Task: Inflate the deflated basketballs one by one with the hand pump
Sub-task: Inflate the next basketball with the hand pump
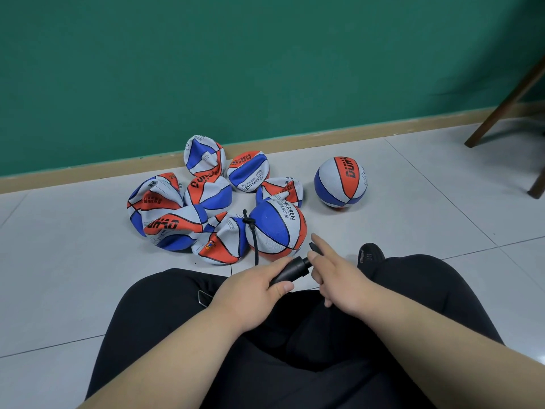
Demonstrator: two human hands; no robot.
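Fingers (275,265) of the left hand (250,287) curl round the black barrel of the hand pump (290,270), held just above the lap. Right hand (339,278) lies over the pump's handle end, forefinger straight, the others drooping; whether it grips the handle I cannot tell. A thin black hose (253,243) runs from the pump up to the nearest basketball (275,228), which sits on the floor (413,219) just beyond the knees and already looks fairly round.

Judging by its pebbled skin, this ball should be light, grippy and springy; it would roll, so steadying it between the feet or with a palm on top seems wise, while the hose and needle look like the delicate part.

Behind it, toward the floor's wall edge, the deflated basketballs (177,214) lie crumpled and limp in a heap. One inflated ball (340,181) stands apart toward the right. Pale glossy tiles meet a tan skirting (324,137) below a green wall (265,54); wooden furniture legs (501,107) stand at the far right corner.
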